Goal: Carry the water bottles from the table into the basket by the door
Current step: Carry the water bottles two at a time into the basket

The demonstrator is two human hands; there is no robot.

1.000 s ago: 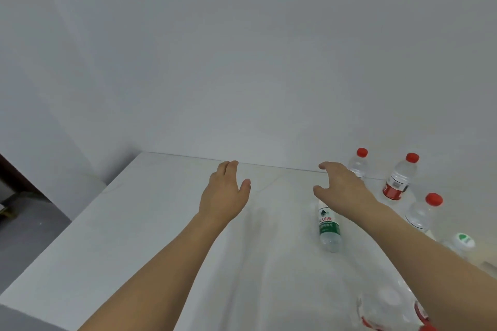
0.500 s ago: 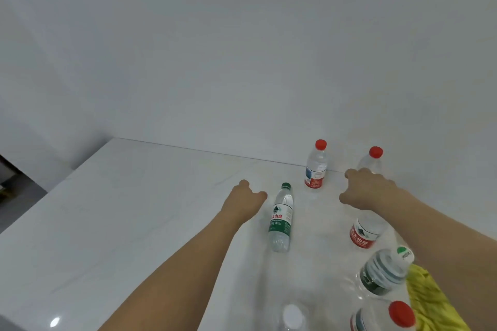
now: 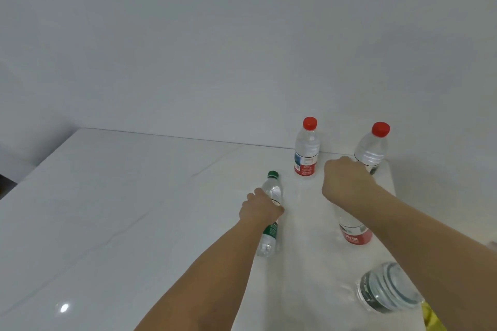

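While your arms reach out over the white table (image 3: 113, 209), its far edge meets a plain grey wall (image 3: 215, 35) and the bottles all sit toward its right side. Your right hand (image 3: 347, 183) is curled down over the top of a red-labelled bottle (image 3: 353, 234) that stands directly beneath it, so the cap is hidden and only the lower body and label show below your wrist. Your left hand (image 3: 262, 209) is wrapped around the middle of the green-capped bottle (image 3: 270, 223), which lies on its side with the cap pointing away from you and its base toward you. Behind your hands, two red-capped bottles stand upright near the wall: one (image 3: 307, 148) between your hands and the other (image 3: 372, 148) just beyond your right knuckles. Nearer you, under your right forearm, another clear bottle (image 3: 387, 290) shows from above. Something yellow (image 3: 433, 317) pokes in at the bottom edge beside it.
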